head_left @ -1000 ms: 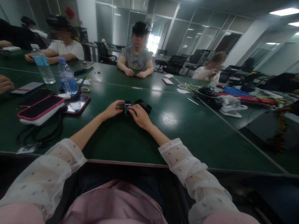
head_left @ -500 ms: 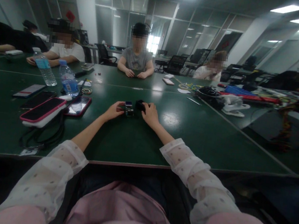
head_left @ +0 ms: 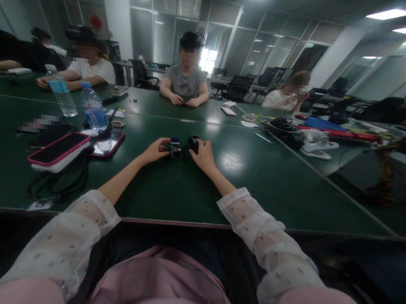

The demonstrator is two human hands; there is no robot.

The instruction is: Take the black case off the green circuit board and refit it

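Left hand (head_left: pixel 156 151) on a small metallic device (head_left: pixel 175 148), right hand (head_left: pixel 204 157) on a black case (head_left: pixel 193 143)

The left hand is partly closed, its thumb and fingers gripping the left side of the small metallic device, which has a dark bluish top face. Its finer parts are too small to make out. The right hand is curled around the black case, fingers over its right side and thumb at the near side. The case sits just left of that hand's fingertips, near the device, with a narrow gap of green surface (head_left: pixel 167 192) between the two.

Well to the left of the left hand, a pink-edged phone (head_left: pixel 60 148) lies on a white object (head_left: pixel 51 166), with a black cord (head_left: pixel 75 182) and a white tag (head_left: pixel 39 206) nearer the person. A red-edged phone (head_left: pixel 106 144) with a bright patch on its screen lies between the pink-edged phone and the left hand. Beyond them stand two bottles (head_left: pixel 94 110), and a small roll (head_left: pixel 118 124) lies near the closer one.

Beyond and to the right of the right hand are a slim light stick (head_left: pixel 263 138), a black bundle (head_left: pixel 284 129) and a white plastic object (head_left: pixel 318 144). Straight beyond both hands, a person in a grey shirt (head_left: pixel 186 81) sits with forearms on the surface.
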